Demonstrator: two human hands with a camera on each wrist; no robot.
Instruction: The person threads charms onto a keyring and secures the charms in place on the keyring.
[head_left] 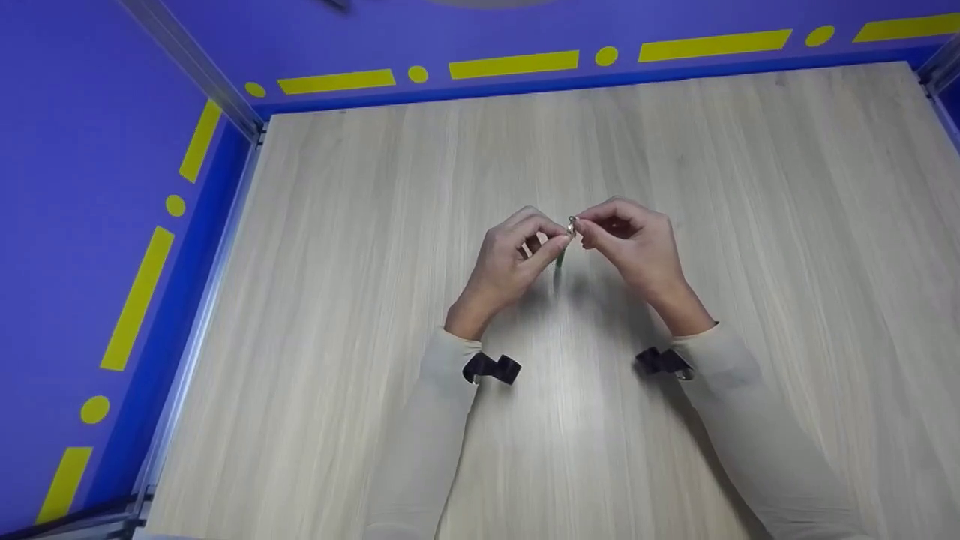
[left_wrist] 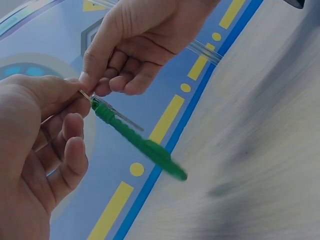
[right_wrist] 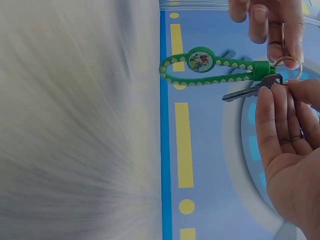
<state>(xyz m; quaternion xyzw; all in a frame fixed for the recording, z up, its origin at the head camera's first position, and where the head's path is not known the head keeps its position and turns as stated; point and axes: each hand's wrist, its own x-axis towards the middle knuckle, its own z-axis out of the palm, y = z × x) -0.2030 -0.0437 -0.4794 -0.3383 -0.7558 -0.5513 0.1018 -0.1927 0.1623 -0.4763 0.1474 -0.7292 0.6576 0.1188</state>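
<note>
A metal key (right_wrist: 245,93) and a green braided strap (right_wrist: 232,62) with a round picture badge (right_wrist: 201,60) hang at a metal key ring (right_wrist: 300,70). My left hand (head_left: 510,251) pinches the ring between thumb and fingertips, at the top in the right wrist view. Close beside it, my right hand (head_left: 637,240) pinches at the key's head with thumb and fingers, touching the ring's lower side. In the left wrist view the green strap (left_wrist: 145,145) dangles down, seen edge-on. Fingertips partly hide the key's head. Both hands are raised over the table.
A light wood-grain table (head_left: 337,300) lies below the hands. Blue panels (head_left: 67,187) with yellow dashes and dots stand along its left and back edges, with a metal corner post (head_left: 202,67). Black bands (head_left: 491,368) are on both sleeved wrists.
</note>
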